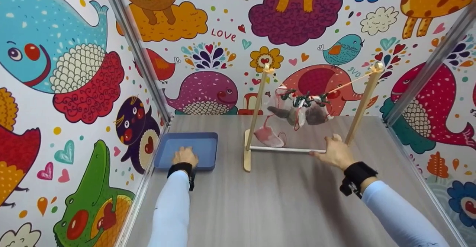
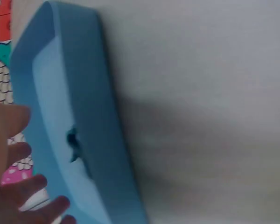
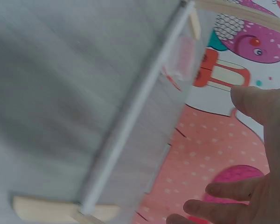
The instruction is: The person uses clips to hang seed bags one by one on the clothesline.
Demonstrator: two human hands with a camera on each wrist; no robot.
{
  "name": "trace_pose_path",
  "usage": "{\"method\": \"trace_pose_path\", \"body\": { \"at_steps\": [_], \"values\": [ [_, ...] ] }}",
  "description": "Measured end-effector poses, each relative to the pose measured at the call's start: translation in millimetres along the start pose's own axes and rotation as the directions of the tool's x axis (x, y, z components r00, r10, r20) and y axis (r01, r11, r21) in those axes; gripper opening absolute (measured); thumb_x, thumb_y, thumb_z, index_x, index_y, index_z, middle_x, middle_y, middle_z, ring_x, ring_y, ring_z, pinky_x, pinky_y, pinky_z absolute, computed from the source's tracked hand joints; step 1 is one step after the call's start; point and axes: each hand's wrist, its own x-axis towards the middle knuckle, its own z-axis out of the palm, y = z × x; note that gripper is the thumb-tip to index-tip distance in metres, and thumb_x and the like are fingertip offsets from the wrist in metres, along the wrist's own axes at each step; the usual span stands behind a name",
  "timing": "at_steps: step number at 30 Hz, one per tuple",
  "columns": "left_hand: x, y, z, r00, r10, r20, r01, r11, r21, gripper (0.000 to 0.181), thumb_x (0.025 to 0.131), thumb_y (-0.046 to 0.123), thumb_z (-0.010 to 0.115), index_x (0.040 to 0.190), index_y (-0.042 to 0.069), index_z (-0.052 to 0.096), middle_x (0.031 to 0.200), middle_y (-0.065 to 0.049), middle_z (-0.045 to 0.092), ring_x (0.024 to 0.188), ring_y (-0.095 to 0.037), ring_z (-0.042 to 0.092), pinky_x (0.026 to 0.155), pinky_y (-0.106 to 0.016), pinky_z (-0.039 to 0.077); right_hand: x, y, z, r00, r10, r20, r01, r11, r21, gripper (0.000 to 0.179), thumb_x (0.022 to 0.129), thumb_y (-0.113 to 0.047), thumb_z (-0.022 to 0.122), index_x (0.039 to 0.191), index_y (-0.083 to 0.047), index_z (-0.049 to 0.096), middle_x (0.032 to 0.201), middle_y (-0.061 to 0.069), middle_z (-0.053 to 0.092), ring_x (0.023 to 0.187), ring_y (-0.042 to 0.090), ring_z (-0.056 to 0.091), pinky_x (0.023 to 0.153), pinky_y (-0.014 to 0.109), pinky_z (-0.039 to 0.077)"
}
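My left hand is over a shallow blue tray. In the left wrist view its fingers are spread and hold nothing. Inside the tray lies a small dark green piece, too blurred to name. My right hand is beside the right end of a wooden rack's white crossbar; the right wrist view shows its fingers loosely spread, apart from the bar. From the rack's string hang several small sheer pouches with dark green and red ties. A pink pouch hangs lower on a red cord.
The rack's left post and right post rise from wooden feet on the grey wood-grain table. Patterned panels in metal frames enclose the table at the left, back and right.
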Motion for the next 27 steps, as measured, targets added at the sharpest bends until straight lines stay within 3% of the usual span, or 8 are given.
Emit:
{"method": "trace_pose_path", "body": {
  "at_steps": [4, 6, 11, 16, 19, 22, 27],
  "values": [
    [-0.7, -0.2, 11.9, 0.99, -0.043, 0.135, 0.042, 0.999, 0.011, 0.062, 0.109, 0.033, 0.065, 0.163, 0.006, 0.055, 0.168, -0.034, 0.049, 0.151, -0.063, 0.049, 0.123, -0.08, 0.042, -5.5, -1, 19, 1.0, -0.013, 0.009, 0.013, 1.0, -0.011, 0.094, 0.094, -0.054, 0.083, 0.148, 0.019, 0.056, 0.14, 0.044, 0.067, 0.129, 0.061, 0.067, 0.107, 0.069, 0.058],
    [-1.4, 1.7, 17.5, 0.987, -0.051, 0.155, 0.049, 0.999, 0.018, 0.06, 0.108, 0.034, 0.066, 0.16, 0.005, 0.059, 0.166, -0.034, 0.05, 0.15, -0.062, 0.051, 0.122, -0.08, 0.042, -8.0, -2, 23, 1.0, -0.013, 0.024, 0.013, 1.0, -0.016, 0.093, 0.094, -0.054, 0.083, 0.148, 0.017, 0.057, 0.139, 0.044, 0.069, 0.125, 0.062, 0.07, 0.105, 0.069, 0.059],
    [-1.5, 8.4, 31.1, 0.997, -0.037, 0.075, 0.037, 0.999, 0.002, 0.051, 0.103, 0.028, 0.071, 0.148, 0.003, 0.07, 0.152, -0.033, 0.06, 0.137, -0.06, 0.061, 0.115, -0.078, 0.048, -9.7, -5, 29, 0.998, -0.032, 0.047, 0.032, 0.999, -0.015, 0.087, 0.092, -0.05, 0.085, 0.145, 0.014, 0.061, 0.133, 0.04, 0.073, 0.115, 0.057, 0.075, 0.096, 0.068, 0.062],
    [-6.9, 29.3, 26.6, 0.998, 0.016, 0.053, -0.015, 1.0, -0.012, 0.045, 0.104, 0.017, 0.067, 0.144, -0.005, 0.068, 0.147, -0.032, 0.061, 0.13, -0.057, 0.066, 0.112, -0.072, 0.055, -10.8, -5, 34, 0.997, -0.071, 0.035, 0.071, 0.997, -0.015, 0.076, 0.09, -0.043, 0.085, 0.139, 0.012, 0.066, 0.13, 0.04, 0.073, 0.112, 0.055, 0.076, 0.094, 0.068, 0.063],
    [-6.4, 36.2, 27.8, 0.999, 0.021, 0.032, -0.02, 1.0, -0.004, 0.042, 0.102, 0.015, 0.071, 0.136, -0.008, 0.071, 0.139, -0.033, 0.065, 0.126, -0.055, 0.069, 0.108, -0.067, 0.059, -12.2, -8, 39, 0.996, -0.085, 0.034, 0.085, 0.996, -0.016, 0.07, 0.09, -0.039, 0.084, 0.136, 0.011, 0.069, 0.129, 0.037, 0.075, 0.114, 0.055, 0.076, 0.096, 0.067, 0.063],
    [-5.3, 36.9, 34.0, 1.0, -0.031, 0.004, 0.031, 0.999, -0.023, 0.038, 0.099, 0.015, 0.075, 0.128, -0.009, 0.076, 0.135, -0.034, 0.065, 0.122, -0.053, 0.07, 0.104, -0.066, 0.061, -14.3, -13, 45, 0.994, -0.09, 0.057, 0.091, 0.996, -0.019, 0.061, 0.09, -0.035, 0.084, 0.131, 0.008, 0.073, 0.124, 0.032, 0.078, 0.112, 0.051, 0.077, 0.095, 0.065, 0.063],
    [-2.9, 35.4, 37.9, 0.991, -0.131, -0.033, 0.127, 0.985, -0.117, 0.034, 0.1, 0.009, 0.075, 0.127, -0.011, 0.076, 0.135, -0.037, 0.064, 0.116, -0.054, 0.074, 0.097, -0.063, 0.065, -16.8, -20, 51, 0.99, -0.107, 0.092, 0.107, 0.994, -0.002, 0.05, 0.089, -0.03, 0.086, 0.123, 0.006, 0.078, 0.118, 0.027, 0.081, 0.108, 0.047, 0.078, 0.095, 0.062, 0.063]
  ]
}}
